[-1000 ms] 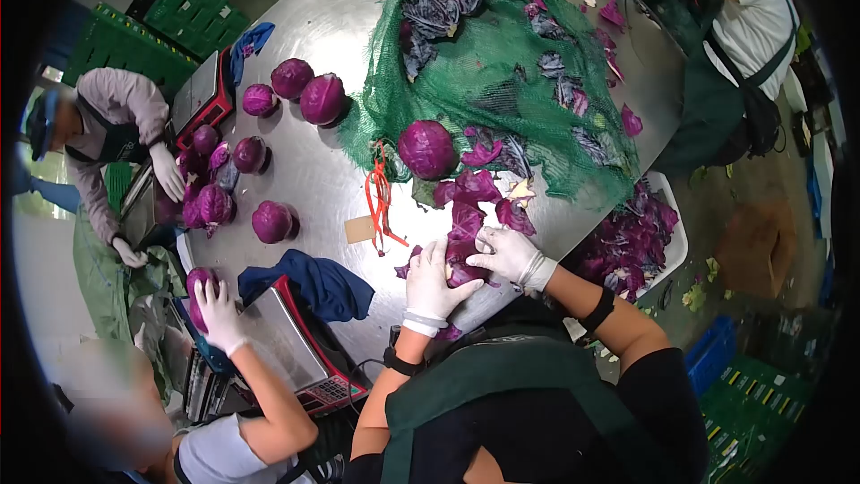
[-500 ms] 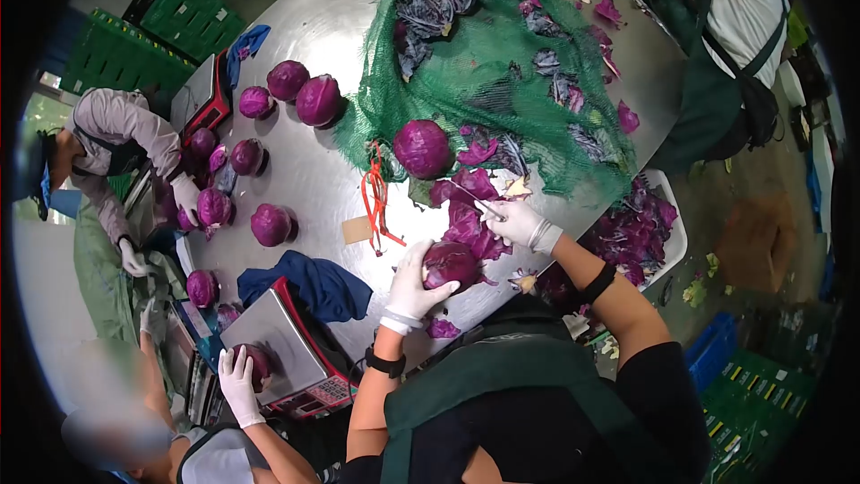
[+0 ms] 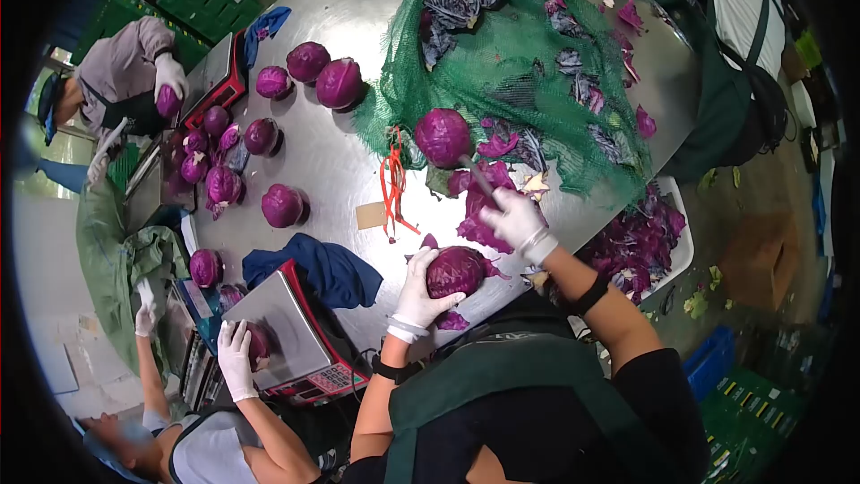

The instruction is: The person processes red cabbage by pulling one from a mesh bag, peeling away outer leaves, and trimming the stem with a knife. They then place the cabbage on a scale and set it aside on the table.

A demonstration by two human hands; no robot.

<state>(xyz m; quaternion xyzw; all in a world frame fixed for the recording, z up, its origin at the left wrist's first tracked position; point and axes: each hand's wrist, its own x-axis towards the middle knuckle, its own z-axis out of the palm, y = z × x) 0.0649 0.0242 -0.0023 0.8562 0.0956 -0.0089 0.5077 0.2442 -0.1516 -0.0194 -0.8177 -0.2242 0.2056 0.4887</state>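
My gloved left hand is wrapped round the left side of a red cabbage at the near edge of the metal table. Outer leaves stick out at its top left and right side. In my gloved right hand is a knife, its blade slanting up and left over loose purple leaves. The blade tip is close to a second red cabbage, which rests by the green net. A small leaf piece lies beside my left wrist.
Several cabbages sit on the left of the table. Orange ties and a cardboard piece lie mid-table. A scale and blue cloth are near left, a leaf-filled bin right. Co-workers stand on both sides.
My right hand has turned the knife, its blade now pointing up-left past the loose leaves. The held cabbage shows more of its top. A co-worker at far left has lifted a cabbage toward the scale.
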